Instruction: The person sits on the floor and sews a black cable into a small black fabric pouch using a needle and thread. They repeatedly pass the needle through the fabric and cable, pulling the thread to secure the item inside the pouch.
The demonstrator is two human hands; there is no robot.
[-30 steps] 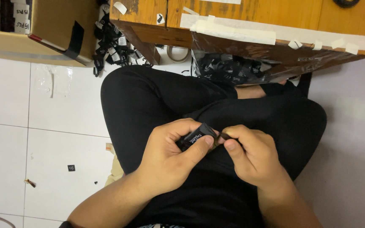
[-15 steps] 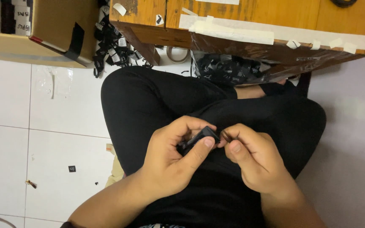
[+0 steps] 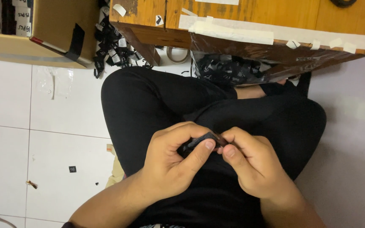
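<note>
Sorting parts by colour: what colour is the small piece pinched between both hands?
Black, seen in the head view: small piece.

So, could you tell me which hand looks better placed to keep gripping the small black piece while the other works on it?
Probably the left hand: its thumb and fingers already wrap the small black piece, while the right hand only pinches at its end.

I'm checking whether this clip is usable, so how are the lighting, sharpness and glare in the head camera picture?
Head view: soft, even light, with only a faint shadow on the white tiled floor; the left hand and right hand are sharp, but the small black part pinched between them melts into the black trousers; mild glare on the clear plastic bag of black pieces under the wooden table.
</note>
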